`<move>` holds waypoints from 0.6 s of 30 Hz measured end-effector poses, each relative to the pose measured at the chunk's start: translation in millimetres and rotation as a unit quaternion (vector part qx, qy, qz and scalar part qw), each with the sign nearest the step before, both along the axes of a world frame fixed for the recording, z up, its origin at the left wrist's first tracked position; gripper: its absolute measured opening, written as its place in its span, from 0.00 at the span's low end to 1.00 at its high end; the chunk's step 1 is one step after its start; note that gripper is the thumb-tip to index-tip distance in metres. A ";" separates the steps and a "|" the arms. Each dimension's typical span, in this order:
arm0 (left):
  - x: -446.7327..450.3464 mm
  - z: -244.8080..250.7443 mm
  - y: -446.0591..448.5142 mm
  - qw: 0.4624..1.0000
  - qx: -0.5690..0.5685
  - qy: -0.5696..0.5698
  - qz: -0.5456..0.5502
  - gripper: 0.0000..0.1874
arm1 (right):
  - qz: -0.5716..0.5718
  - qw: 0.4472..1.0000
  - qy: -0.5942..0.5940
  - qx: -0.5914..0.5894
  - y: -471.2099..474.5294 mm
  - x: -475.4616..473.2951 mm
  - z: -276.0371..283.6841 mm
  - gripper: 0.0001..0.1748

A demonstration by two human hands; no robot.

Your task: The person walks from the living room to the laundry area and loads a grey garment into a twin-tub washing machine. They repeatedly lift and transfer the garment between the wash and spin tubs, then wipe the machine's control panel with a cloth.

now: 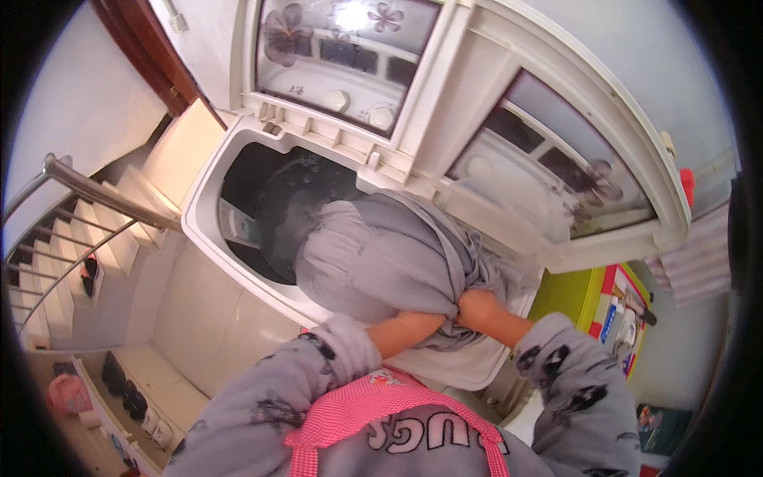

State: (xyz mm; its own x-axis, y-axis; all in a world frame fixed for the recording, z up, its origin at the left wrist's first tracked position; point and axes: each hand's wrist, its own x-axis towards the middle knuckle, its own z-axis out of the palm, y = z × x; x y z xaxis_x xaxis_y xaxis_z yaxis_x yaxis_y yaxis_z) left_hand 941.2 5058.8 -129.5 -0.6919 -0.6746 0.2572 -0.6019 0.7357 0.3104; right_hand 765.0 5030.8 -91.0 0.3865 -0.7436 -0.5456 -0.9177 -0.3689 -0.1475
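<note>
A large bundle of grey fabric [381,256], ribbed along one band, bulges over the right side of the wash tub and across the top of a white twin-tub washing machine [199,206]. My right hand [480,310] is clenched on its gathered folds at the machine's right part. Close beside it, my left hand [426,327] grips the same bundle from the near side, its fingers buried in the folds. Dark water [280,208] shows in the wash tub. The spin-tub opening is mostly hidden by cloth.
Two raised lids with clear panels, the left lid [340,65] and the right lid [554,161], stand behind the tubs. A metal handrail [107,194] and stairs [89,232] lie left. A yellow-green container [566,295] with tubes and brushes stands right. Shoes [134,396] sit lower left.
</note>
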 end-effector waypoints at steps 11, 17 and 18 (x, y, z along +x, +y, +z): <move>2.3 39.2 -5.9 0.981 0.182 -0.018 -0.066 0.13 | -0.154 0.983 0.055 -0.081 17.6 -4.5 -24.4 0.23; 120.6 82.0 -7.0 0.798 0.453 0.364 0.158 0.09 | -0.085 0.994 0.062 -0.004 26.8 -6.6 32.2 0.25; 143.5 67.2 -15.7 0.772 0.422 0.408 0.244 0.10 | -0.072 0.996 0.052 0.008 24.1 3.5 55.3 0.24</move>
State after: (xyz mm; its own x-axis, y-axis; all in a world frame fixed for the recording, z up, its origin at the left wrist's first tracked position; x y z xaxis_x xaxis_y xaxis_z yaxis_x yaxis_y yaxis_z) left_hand 1084.7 5043.1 -62.3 -0.1429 -0.9691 -0.2011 -0.0947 -0.1888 0.9774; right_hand 768.5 5054.9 -35.7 0.2171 -0.7788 -0.5885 -0.9717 -0.2299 -0.0541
